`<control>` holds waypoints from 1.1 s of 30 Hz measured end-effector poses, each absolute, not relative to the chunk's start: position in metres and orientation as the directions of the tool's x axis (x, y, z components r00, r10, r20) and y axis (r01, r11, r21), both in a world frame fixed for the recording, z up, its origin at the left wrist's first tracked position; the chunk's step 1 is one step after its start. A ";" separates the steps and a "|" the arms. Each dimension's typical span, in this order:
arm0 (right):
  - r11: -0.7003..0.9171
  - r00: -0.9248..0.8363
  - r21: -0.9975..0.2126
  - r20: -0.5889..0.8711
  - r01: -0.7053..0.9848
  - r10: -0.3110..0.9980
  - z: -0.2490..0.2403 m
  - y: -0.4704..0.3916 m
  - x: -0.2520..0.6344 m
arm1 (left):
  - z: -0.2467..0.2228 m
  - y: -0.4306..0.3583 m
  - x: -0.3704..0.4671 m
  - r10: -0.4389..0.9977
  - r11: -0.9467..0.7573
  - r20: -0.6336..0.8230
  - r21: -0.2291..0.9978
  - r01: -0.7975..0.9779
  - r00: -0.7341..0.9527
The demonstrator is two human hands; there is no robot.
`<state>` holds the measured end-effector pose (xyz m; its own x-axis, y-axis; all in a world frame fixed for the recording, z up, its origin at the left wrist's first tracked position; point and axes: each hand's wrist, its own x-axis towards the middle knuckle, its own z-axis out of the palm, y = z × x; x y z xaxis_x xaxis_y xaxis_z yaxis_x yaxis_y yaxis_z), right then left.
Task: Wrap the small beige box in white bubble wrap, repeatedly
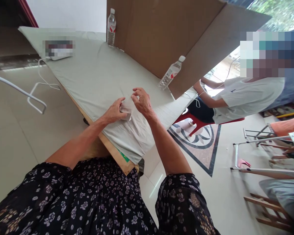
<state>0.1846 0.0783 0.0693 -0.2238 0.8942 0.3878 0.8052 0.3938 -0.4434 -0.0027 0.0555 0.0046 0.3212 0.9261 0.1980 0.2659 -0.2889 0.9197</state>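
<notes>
My left hand [114,111] is closed around a small see-through box [127,115] that rests low over the cloth-covered table [88,75]. Thumb and fingers grip it from its left side. To the right, my right hand [142,101] is raised a little, its thumb and forefinger curled together in a pinch. Between the two hands is a faint clear patch, like thin film or a lid, too blurred to name. Whether the right fingertips grip it is hard to see.
Tall cardboard [156,36] stands across the table's far side, with one water bottle [111,27] upright and another bottle [171,73] against it. A blurred white device [60,52] with a cable lies far left. A seated person [250,94] is at right.
</notes>
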 end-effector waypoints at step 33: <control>0.113 0.302 -0.985 0.149 0.134 0.942 0.001 0.069 0.199 | 0.003 0.095 0.019 0.996 0.090 -0.086 0.985 -0.148 0.029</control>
